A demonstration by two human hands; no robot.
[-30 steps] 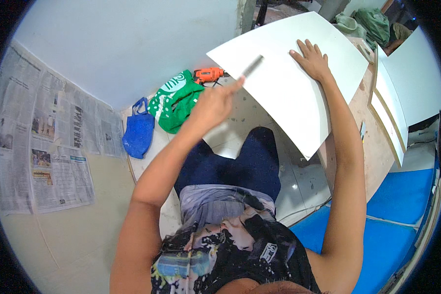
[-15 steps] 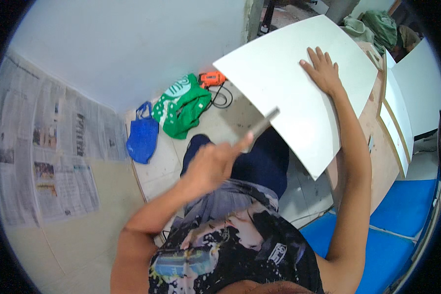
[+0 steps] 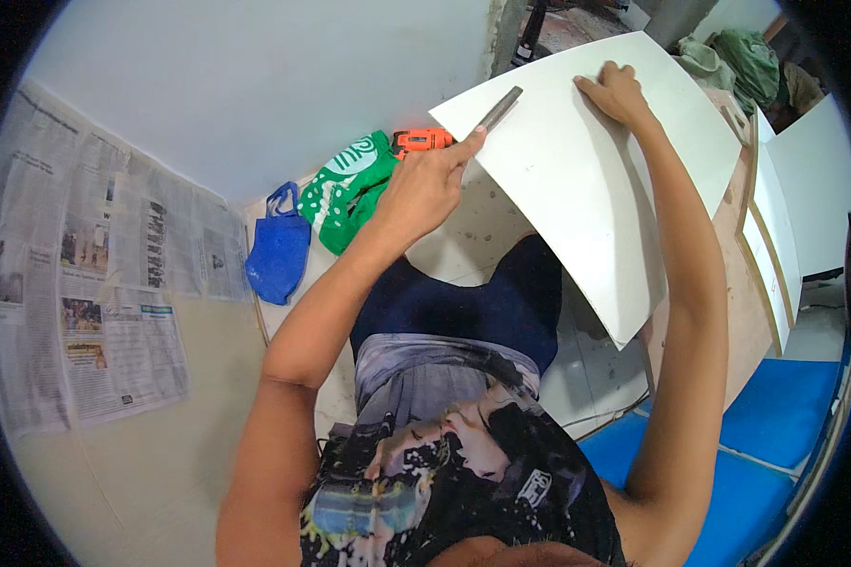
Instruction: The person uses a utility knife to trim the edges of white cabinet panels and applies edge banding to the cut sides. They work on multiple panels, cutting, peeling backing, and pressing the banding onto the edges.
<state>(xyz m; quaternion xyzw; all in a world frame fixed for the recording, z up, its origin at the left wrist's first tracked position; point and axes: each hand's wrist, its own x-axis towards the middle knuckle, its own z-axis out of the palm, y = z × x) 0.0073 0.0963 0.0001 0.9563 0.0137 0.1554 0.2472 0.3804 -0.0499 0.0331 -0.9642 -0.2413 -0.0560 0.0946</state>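
A large white panel (image 3: 577, 180) slants across the upper right, one long edge facing me. My left hand (image 3: 425, 184) is closed around a grey metal file (image 3: 499, 109), index finger stretched along it. The file meets that long edge near the panel's far left corner, its tip over the white face. On the panel's far part rests my right hand (image 3: 622, 94), thumb out to the left and fingers bent against the surface. The file's handle end is hidden inside my left hand.
The panel lies over a brown board (image 3: 709, 321). More white pieces (image 3: 771, 236) stand to the right, above blue mats (image 3: 775, 406). On the floor at left are an orange power tool (image 3: 421, 142), a green bag (image 3: 350, 189) and a blue bag (image 3: 279, 255). Newspaper (image 3: 113, 283) covers the left wall.
My left hand has moved the file forward, away from me, up along the panel's edge. My right hand's fingers, spread flat before, are now bent and slightly farther away.
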